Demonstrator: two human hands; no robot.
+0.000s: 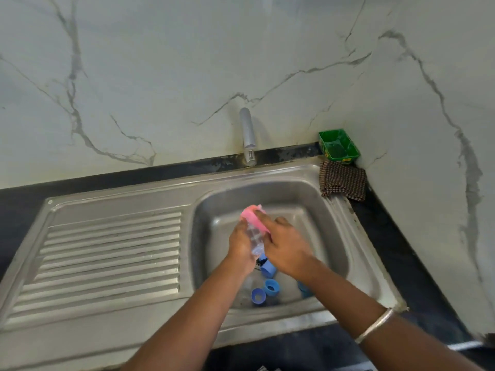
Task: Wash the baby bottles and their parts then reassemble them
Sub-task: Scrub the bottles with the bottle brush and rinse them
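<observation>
Blue caps under both hands.

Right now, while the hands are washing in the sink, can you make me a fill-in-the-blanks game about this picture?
1. The right hand rubs a ____ sponge on the clear plastic baby bottle.
2. The left hand holds the ____.
3. The blue plastic caps lie inside the steel ____.
4. The green plastic tray sits behind the checked ____.

Missing words: pink; bottle; sink; cloth
</observation>
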